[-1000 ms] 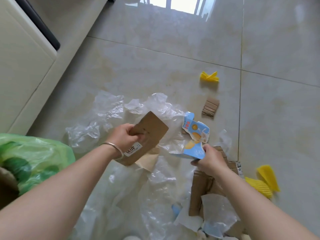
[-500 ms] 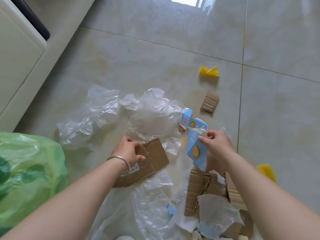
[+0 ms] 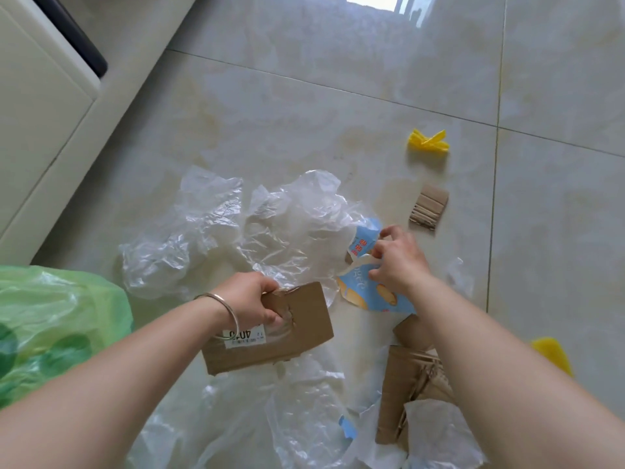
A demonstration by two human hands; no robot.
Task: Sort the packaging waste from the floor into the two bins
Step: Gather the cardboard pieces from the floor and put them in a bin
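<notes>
Nearest, clear plastic film (image 3: 236, 424) spreads over the floor at the bottom edge, and torn brown cardboard pieces (image 3: 402, 390) lie heaped to its right under the right forearm, with a white crumpled sheet (image 3: 436, 434) on top. At the near left edge sits a bin lined with a green bag (image 3: 50, 326); what is in it cannot be made out through the bag.

The left hand (image 3: 250, 299), a metal bangle (image 3: 223, 313) at the wrist, is clamped around the top edge of a brown cardboard piece (image 3: 297, 330) that carries a white label (image 3: 245, 336); the piece is tilted over the film. Just to its right the right hand (image 3: 399, 258) pinches a blue printed wrapper (image 3: 368, 292) with fingers and thumb closed on its upper part, the wrapper hanging down toward the cardboard heap.

Behind both hands a big mound of crumpled clear plastic (image 3: 230, 231) fills the middle of the floor. Right of it lies a small corrugated cardboard scrap (image 3: 427, 206), and farther off a yellow scrap (image 3: 427, 142); another yellow piece (image 3: 551, 353) lies at the near right, partly behind the right arm.

The floor (image 3: 270, 113) is glossy pale marbled tile with thin grout lines, bare and open beyond the litter and to the far right. A cream cabinet (image 3: 40, 113) with a dark handle strip closes off the far left, and window light glares at the far edge
</notes>
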